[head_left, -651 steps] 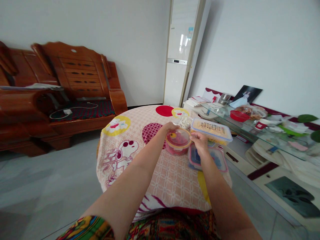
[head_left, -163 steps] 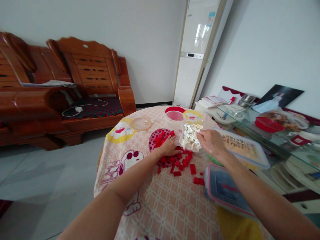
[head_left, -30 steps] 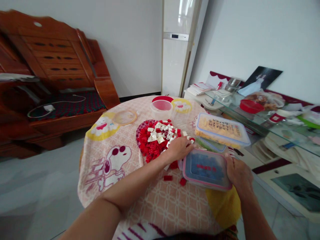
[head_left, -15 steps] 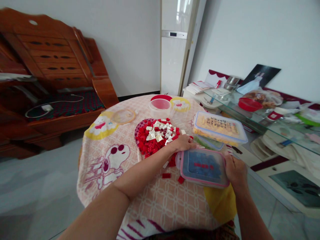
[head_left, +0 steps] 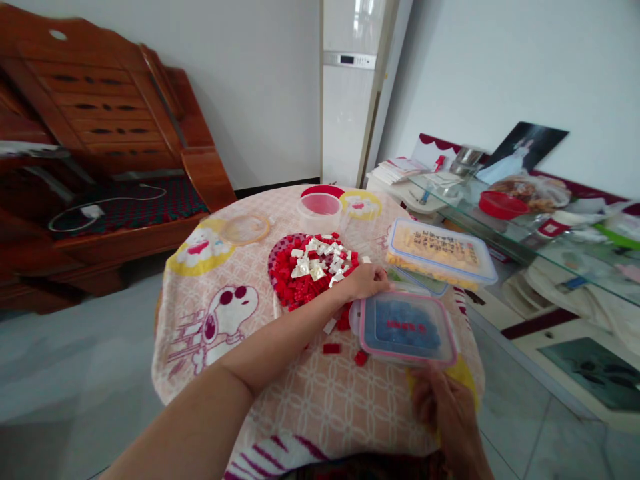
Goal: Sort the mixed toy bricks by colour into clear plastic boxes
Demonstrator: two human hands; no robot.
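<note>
A plastic box with a pink-edged lid (head_left: 406, 331) lies on the table, blue pieces showing through it. At its far left corner rests my left hand (head_left: 367, 281), its fingers curled in; whatever they hold is hidden. By the box's near edge is my right hand (head_left: 445, 407), smeared by motion, so its grip is unclear. Left of the box spreads a pile of red toy bricks (head_left: 293, 283) with white bricks (head_left: 320, 260) on top. A loose red brick (head_left: 331, 349) lies in front of the pile.
Behind the box, a blue-edged box of yellow pieces (head_left: 440, 252) sits partly over another flat box. A clear round tub (head_left: 321, 212) and a round lid (head_left: 245, 229) stand farther back on the tablecloth (head_left: 310, 393). To the right is a cluttered glass shelf (head_left: 545, 237).
My right hand has left the box's right side and moved down to its near edge. My left hand's fingers have drawn in at the far corner; the box has barely shifted.
</note>
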